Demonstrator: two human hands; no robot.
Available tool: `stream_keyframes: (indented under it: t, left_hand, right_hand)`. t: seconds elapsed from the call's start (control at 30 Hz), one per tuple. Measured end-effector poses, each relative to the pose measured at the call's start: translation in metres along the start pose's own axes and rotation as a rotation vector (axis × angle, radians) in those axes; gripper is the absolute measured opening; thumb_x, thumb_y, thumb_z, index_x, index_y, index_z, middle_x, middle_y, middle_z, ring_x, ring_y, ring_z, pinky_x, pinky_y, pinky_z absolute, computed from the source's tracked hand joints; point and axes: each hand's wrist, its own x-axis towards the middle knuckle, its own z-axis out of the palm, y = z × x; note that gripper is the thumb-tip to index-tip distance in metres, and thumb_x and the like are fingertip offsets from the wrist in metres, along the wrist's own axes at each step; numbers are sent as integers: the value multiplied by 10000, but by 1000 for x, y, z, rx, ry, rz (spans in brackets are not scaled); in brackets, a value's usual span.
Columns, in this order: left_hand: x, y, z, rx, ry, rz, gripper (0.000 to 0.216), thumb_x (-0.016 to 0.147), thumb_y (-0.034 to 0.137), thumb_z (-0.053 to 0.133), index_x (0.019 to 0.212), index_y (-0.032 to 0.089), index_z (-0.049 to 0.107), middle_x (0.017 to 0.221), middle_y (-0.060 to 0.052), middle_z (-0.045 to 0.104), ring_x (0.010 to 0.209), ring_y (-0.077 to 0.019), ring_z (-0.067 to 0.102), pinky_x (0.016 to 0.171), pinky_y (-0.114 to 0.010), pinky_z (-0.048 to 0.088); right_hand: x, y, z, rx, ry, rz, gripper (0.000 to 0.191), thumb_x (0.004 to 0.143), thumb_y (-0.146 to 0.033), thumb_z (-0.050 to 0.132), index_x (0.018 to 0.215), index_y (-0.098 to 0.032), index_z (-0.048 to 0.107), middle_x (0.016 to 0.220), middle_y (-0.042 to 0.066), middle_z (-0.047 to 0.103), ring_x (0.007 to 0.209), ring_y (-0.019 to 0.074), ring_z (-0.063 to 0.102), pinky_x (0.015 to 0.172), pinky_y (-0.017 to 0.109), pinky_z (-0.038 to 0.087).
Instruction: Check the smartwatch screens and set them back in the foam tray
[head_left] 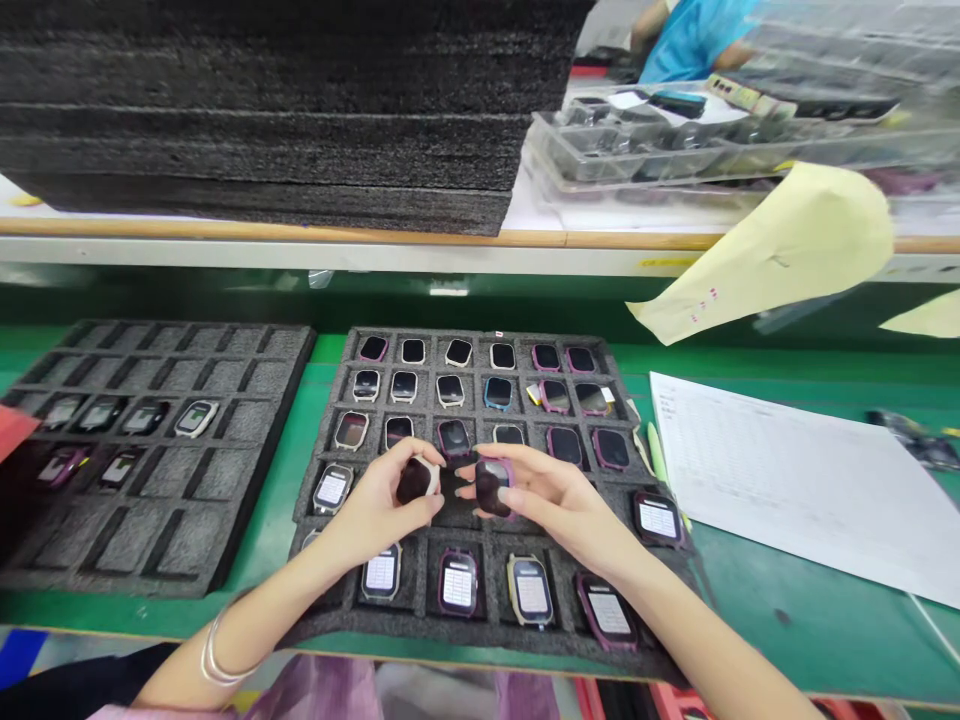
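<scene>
My left hand (401, 498) is closed around a smartwatch case (417, 481) with a pale rim and a dark screen. Pinched in the fingers of my right hand (536, 490) is another smartwatch case (493, 486), purple-rimmed, its screen dark too. The two hang side by side, slightly apart, above the middle of a black foam tray (431, 540). Watch cases in pale, purple and blue rims fill many of its compartments. Those at the back have dark screens, while several near the front, such as a purple one (458, 582), show lit white screens. My forearms hide some compartments.
At left lies a second foam tray (247, 450) holding several watch cases. A printed sheet (795, 490) and a green pen (656, 455) lie at right. Stacked black foam (285, 120) and clear plastic trays (645, 150) occupy the shelf; yellow paper (795, 250) hangs from its edge. Behind is a person's blue sleeve (694, 40).
</scene>
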Motion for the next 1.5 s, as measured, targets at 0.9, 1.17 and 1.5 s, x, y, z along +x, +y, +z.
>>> stream_keyframes:
  t: [0.9, 1.17, 1.5]
  left_hand:
    - [-3, 4, -2, 112, -4, 38, 288, 797, 102, 591, 1066, 188, 536, 816, 28, 457, 721, -134, 418, 662, -247, 339]
    - [-4, 4, -3, 175, -9, 27, 266, 763, 79, 563, 1004, 190, 545, 793, 35, 475, 714, -133, 435, 654, -240, 333]
    - [-4, 5, -3, 203, -10, 34, 259, 763, 107, 563, 1004, 196, 543, 799, 30, 470, 704, -138, 429, 643, -245, 330]
  right_hand:
    - [-3, -6, -2, -16, 25, 26, 385, 853, -279, 766, 1228, -239, 688, 1125, 94, 737, 1050, 236, 689, 880, 338, 543]
    - [-4, -7, -1, -13, 26, 23, 364, 834, -240, 782, 1192, -244, 714, 1087, 85, 751, 1027, 228, 698, 882, 333, 539]
    - [-4, -8, -1, -33, 44, 46, 380, 807, -223, 792, 1180, -225, 718, 1066, 95, 753, 992, 225, 711, 810, 309, 564]
